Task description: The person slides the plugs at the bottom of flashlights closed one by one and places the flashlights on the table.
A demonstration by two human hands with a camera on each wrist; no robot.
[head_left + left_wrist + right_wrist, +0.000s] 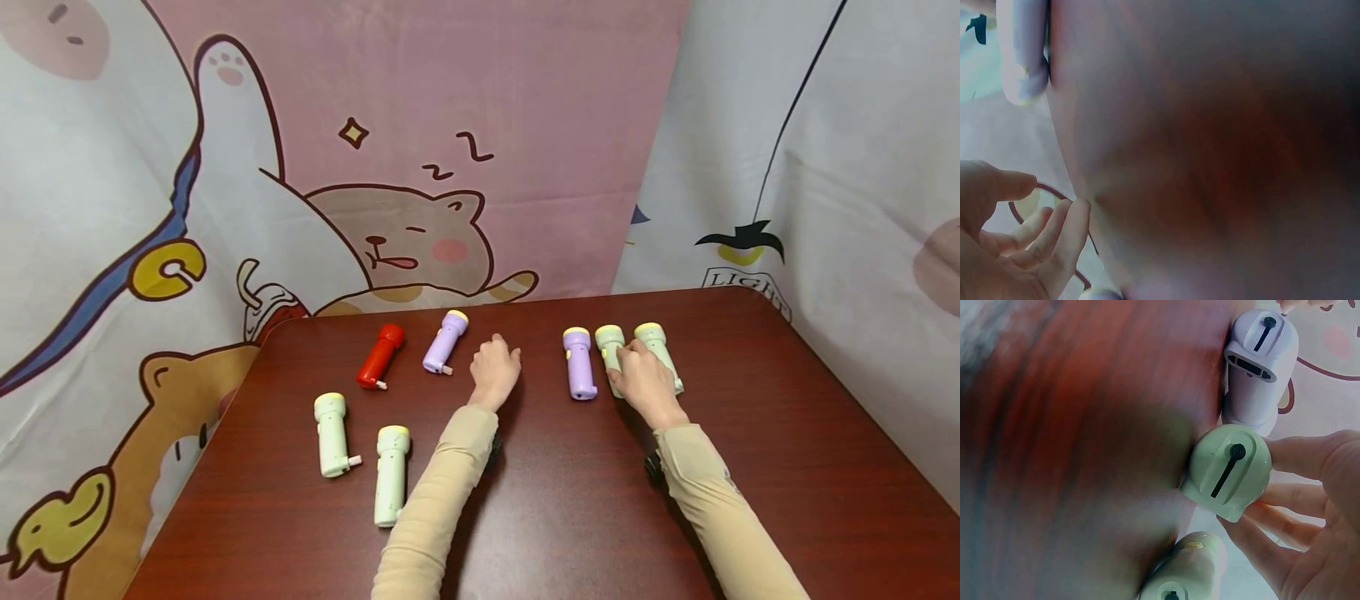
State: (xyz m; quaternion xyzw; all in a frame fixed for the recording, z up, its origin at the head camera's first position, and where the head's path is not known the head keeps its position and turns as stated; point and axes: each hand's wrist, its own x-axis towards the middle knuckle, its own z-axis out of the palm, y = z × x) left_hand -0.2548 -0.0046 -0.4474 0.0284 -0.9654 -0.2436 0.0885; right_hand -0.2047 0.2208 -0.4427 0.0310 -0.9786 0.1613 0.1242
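Note:
My right hand (647,382) reaches over a pale green flashlight (610,339) lying on the table. In the right wrist view, thumb and fingers close round the sides of that green flashlight (1227,465). A purple flashlight (578,367) lies just left of it, and another pale green flashlight (654,337) to its right, partly behind the hand. My left hand (497,372) hovers over the table with relaxed, bent fingers and nothing between them, as the left wrist view also shows. Nearest on its left is a second purple flashlight (444,343).
A red flashlight (381,357) lies at the back left. Two more pale green flashlights (331,437) lie nearer the front left, one partly behind my left sleeve (442,492). The brown table (570,517) ends at a patterned cloth (570,150) behind.

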